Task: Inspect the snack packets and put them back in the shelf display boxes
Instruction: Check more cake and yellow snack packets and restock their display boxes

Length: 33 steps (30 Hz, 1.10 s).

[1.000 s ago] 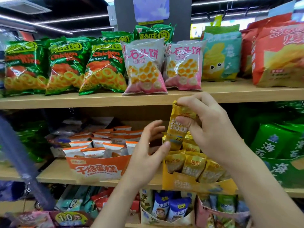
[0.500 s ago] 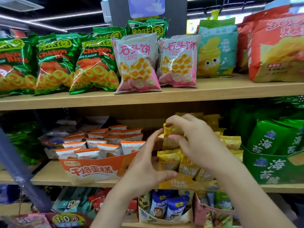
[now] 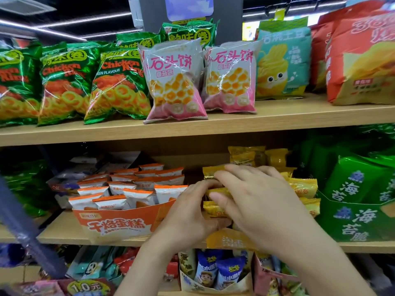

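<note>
A yellow display box [image 3: 230, 240] on the middle shelf holds several small yellow snack packets. My right hand [image 3: 254, 201] lies palm-down over the box, its fingers pressing a yellow packet [image 3: 210, 173] at the top left of the pile. My left hand [image 3: 192, 214] is beside it on the left, its fingertips touching the same group of yellow packets [image 3: 215, 208]. More yellow packets [image 3: 303, 188] show to the right of my right hand. Both hands hide most of the box's contents.
An orange display box [image 3: 119, 223] with white-and-orange packets stands just left. A green seaweed-snack box [image 3: 354, 221] stands right. Large chip bags [image 3: 175, 82] fill the top shelf [image 3: 277, 118]. Lower boxes [image 3: 213, 274] sit beneath. A blurred dark pole [image 3: 27, 231] crosses at left.
My right hand has come down from above the box with the yellow packet and now presses it into the pile. My left hand has closed in against the packets.
</note>
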Tool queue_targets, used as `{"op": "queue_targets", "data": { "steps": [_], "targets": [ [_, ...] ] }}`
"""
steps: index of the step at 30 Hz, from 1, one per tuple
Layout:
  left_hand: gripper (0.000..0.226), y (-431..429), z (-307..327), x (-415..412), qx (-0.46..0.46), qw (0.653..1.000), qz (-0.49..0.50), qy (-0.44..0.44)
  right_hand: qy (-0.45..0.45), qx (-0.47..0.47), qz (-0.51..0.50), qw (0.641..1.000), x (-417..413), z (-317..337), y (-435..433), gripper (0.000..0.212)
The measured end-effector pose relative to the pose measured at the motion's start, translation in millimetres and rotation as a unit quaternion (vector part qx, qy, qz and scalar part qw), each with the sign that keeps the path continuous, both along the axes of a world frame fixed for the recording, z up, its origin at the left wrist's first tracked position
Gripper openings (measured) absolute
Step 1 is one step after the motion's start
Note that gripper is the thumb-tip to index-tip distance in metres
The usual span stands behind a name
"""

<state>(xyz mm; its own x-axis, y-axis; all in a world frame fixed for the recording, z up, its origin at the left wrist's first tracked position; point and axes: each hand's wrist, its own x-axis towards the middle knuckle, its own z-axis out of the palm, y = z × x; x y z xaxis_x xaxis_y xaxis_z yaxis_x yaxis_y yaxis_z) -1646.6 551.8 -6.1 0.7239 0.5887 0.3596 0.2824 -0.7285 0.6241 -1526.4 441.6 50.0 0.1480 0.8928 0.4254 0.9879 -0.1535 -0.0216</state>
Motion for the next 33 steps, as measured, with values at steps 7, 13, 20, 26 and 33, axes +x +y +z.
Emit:
{"op": "queue_targets", "data": {
  "steps": [7,13,20,26,33],
  "targets": [
    [0.028,24.9,25.8,-23.5,-0.156,0.967,-0.009,-0.203,-0.022,-0.092,-0.015,0.995,2.5,-28.0,-3.9,0.074],
    [0.005,33.6,25.3,15.5,-0.099,0.988,0.105,-0.049,-0.030,-0.084,-0.011,0.996,1.3,-30.3,-1.0,0.072],
    [0.010,29.8,20.7,14.7,-0.050,0.963,0.167,-0.206,-0.032,-0.074,-0.011,0.997,6.9,-37.9,5.3,0.073],
    [0.011,-8.3,28.3,-20.4,0.080,0.909,0.144,-0.383,-0.034,-0.036,0.001,0.999,9.1,-40.5,9.4,0.073],
    [0.021,-45.0,47.8,-56.1,0.211,0.815,0.204,-0.499,0.014,0.092,0.076,0.993,0.2,-33.2,7.2,0.065]
  ]
}}
